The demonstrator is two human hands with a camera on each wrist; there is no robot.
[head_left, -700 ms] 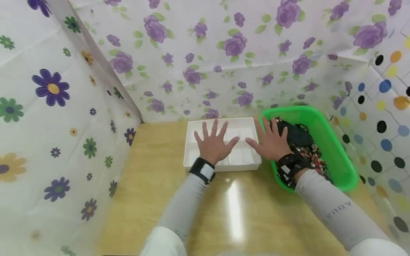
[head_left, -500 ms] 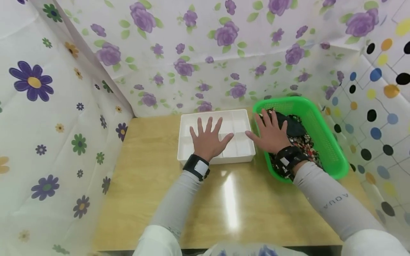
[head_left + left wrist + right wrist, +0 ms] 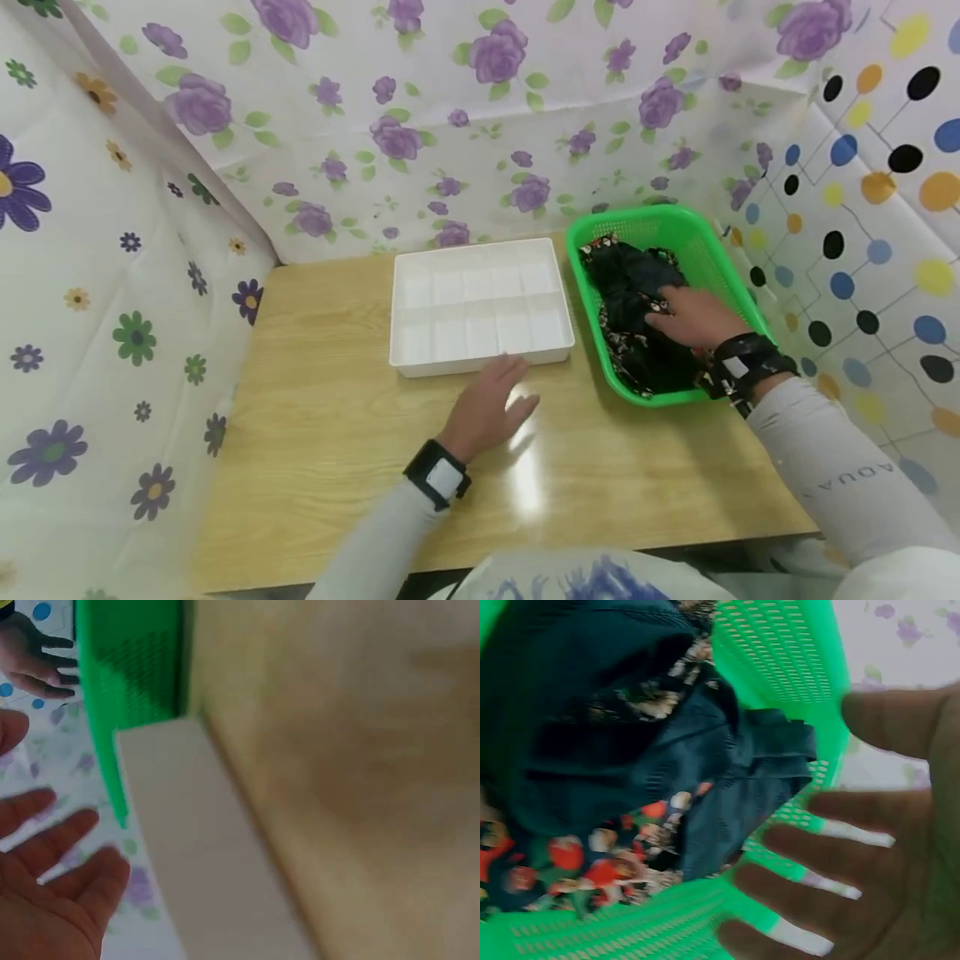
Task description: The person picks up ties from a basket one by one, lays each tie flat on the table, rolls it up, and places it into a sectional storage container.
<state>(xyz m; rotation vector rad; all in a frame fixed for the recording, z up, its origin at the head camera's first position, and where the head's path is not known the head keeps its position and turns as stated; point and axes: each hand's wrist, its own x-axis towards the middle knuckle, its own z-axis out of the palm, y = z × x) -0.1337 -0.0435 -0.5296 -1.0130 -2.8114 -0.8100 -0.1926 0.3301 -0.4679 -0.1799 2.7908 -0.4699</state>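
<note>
My right hand (image 3: 701, 318) is over the green basket (image 3: 723, 267), fingers spread beside dark cloth with a floral print (image 3: 637, 279). In the right wrist view the fingers (image 3: 810, 847) look straight, with no cloth (image 3: 705, 750) between them. The cloth lies bunched inside the basket; how many pieces there are I cannot tell. My left hand (image 3: 487, 408) hovers at the front edge of the white divided tray (image 3: 480, 367), holding nothing. Its fingers (image 3: 67, 840) are loosely bent in the left wrist view. Several compartments show in the tray.
The tray and basket stand side by side on a wooden table (image 3: 322, 417). Printed sheets hang behind and at both sides, with the flowered back sheet (image 3: 450, 150) close to the tray. The table's front edge is near my body.
Both hands were spread flat, the left above the tray and the right above the basket's left side. The left has drawn back toward me; the right has gone further right over the cloth.
</note>
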